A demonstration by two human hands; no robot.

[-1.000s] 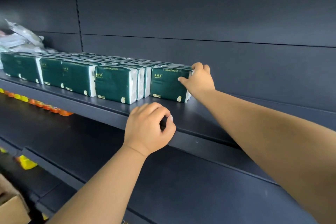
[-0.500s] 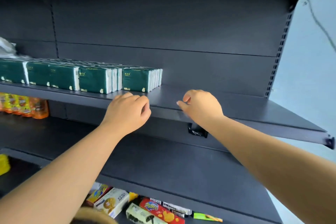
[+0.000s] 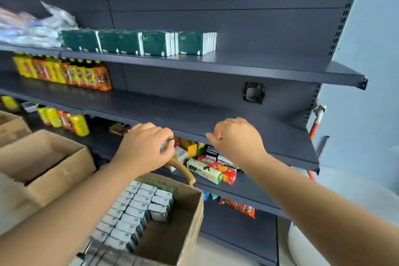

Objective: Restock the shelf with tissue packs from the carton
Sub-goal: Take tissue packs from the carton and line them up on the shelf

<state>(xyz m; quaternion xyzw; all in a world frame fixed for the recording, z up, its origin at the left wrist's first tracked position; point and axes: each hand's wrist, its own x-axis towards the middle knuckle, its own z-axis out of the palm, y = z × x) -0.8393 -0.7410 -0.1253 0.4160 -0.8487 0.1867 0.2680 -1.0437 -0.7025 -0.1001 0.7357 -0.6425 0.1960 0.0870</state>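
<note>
Both hands have dropped from the top shelf (image 3: 259, 65) since the earlier frame, now mid-air over the carton (image 3: 190, 218). Left hand (image 3: 144, 147) at centre: fingers curled, holding nothing visible. Right hand (image 3: 235, 138) at 3 o'clock of it: fingers loosely curled, grip empty. Green tissue packs (image 3: 155, 43) in a row on the top shelf at 12 o'clock. More packs in carton (image 3: 138, 207) at 6 o'clock. Snack boxes (image 3: 211, 168) on a lower shelf between the hands. Orange bottles (image 3: 71, 72) at 10 o'clock.
</note>
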